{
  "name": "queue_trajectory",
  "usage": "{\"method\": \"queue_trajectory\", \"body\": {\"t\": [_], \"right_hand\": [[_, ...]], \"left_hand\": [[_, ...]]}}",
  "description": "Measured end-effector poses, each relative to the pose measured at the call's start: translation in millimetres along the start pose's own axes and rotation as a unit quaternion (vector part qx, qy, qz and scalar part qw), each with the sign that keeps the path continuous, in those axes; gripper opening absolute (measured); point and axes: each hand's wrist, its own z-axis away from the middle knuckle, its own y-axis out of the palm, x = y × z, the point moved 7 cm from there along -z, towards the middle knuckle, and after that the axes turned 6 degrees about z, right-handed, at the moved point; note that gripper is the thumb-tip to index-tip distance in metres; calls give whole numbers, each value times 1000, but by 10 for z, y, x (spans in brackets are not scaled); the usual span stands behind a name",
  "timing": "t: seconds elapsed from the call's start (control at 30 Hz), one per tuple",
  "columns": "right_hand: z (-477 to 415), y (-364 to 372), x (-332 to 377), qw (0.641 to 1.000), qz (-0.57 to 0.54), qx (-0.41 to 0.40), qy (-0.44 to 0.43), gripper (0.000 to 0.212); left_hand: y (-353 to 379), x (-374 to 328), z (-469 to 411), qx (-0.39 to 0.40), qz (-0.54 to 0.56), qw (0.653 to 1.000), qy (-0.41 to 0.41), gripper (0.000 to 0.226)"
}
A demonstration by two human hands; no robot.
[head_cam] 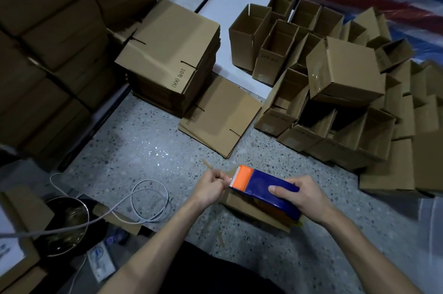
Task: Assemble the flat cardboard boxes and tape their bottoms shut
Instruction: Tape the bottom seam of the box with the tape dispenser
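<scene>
1. Head view: much of what we look at is hidden or cut off. The piece of cardboard (249, 209) under the tool is mostly covered, so we cannot tell whether it is a flat or a folded box.
2. Our left hand (211, 185) pinches thumb and fingertips together on a thin, glinting tape end (229, 179) at the toothed edge; the strip itself is barely legible.
3. Our right hand (304, 195) wraps around a blue tape dispenser (266, 185) with an orange cutter end, held low over the floor (143, 149), thumb on top.
4. Tall cartons (48, 29) at the left are dark and run out of frame. A dark bowl (64, 226) at the lower left is hard to read; a white cable (148, 200) loops beside it.
5. Ahead of us a stack of flat boxes (172, 53) stands on the floor, brown, with slotted flaps and a printed mark on the top sheet. A few loose flat boxes (220, 116) lie just beside it.
6. To the right, assembled boxes (275, 51) stand crowded together, mouths open upward; those at the far right blur together.
7. One upturned box (345, 70) rests tilted on them, clear tape shining on one side.
</scene>
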Motion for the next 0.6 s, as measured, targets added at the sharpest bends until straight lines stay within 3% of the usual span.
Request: {"method": "queue_trajectory", "body": {"t": [0.37,0.6], "right_hand": [[221,-48,-207,999,18,15,49,75],[243,-47,-268,997,54,16,43,55]], "left_hand": [[195,201,84,0,31,998,-58,19],[121,393,213,-37,52,996,-58,26]]}}
